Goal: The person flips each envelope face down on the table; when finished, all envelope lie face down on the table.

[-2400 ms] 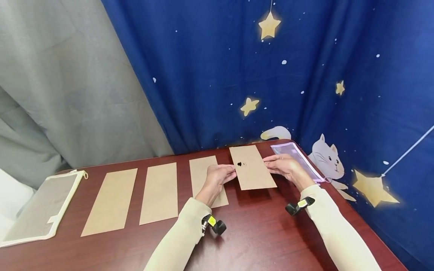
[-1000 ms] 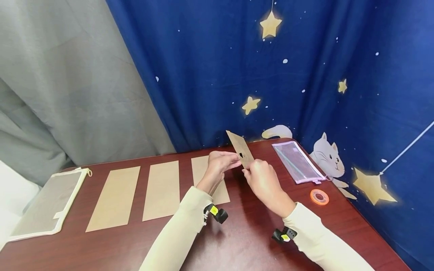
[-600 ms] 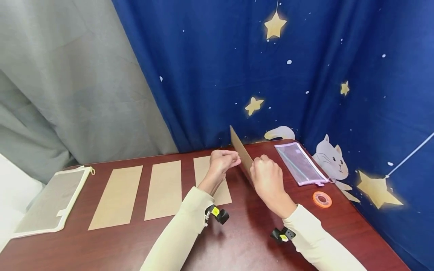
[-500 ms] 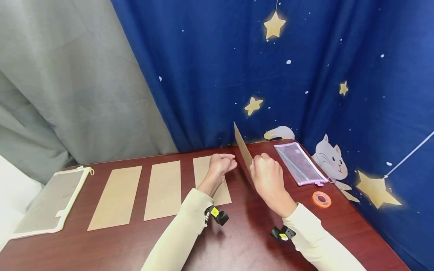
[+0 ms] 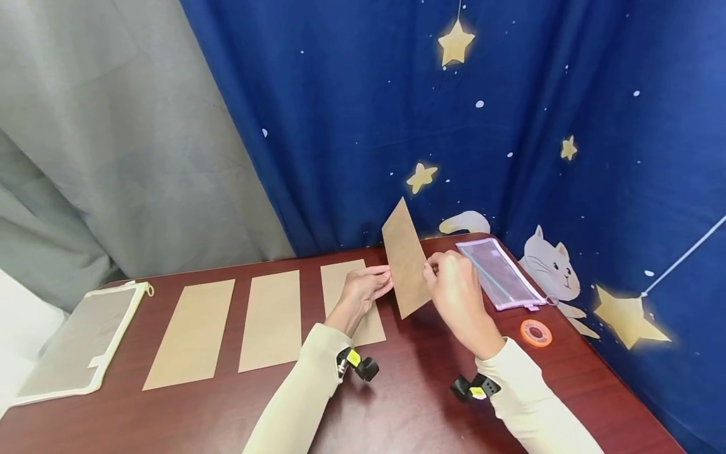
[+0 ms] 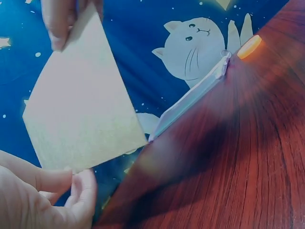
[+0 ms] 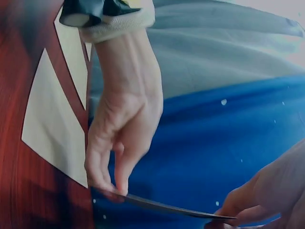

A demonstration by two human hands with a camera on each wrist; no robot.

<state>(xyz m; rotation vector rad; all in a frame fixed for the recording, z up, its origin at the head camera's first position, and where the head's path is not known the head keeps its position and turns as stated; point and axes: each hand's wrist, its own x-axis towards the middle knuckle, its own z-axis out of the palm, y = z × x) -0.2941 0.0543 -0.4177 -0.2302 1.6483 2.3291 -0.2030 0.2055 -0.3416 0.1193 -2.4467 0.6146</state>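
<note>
A plain brown card [image 5: 405, 261] is held upright and tilted above the table, one blank face toward the head camera. My left hand [image 5: 363, 290] pinches its left edge between thumb and fingers; the left wrist view shows this thumb [image 6: 59, 179] at a lower edge. My right hand [image 5: 456, 296] pinches the opposite edge. Seen nearly edge-on in the right wrist view, the card [image 7: 167, 207] spans between both hands. Below my left forearm lies another brown card [image 5: 340, 274], partly covered by the hand.
Two more brown cards, a middle card [image 5: 271, 321] and a left card [image 5: 190, 334], lie in a row. A cream-edged mesh pouch [image 5: 74, 347] is at far left. On the right are a purple zip pouch [image 5: 499, 274] and an orange ring-shaped roll [image 5: 535, 333].
The held card has turned over: its face with a small black mark showed earlier, then its edge, now a blank face. My left hand came off and grips it again.
</note>
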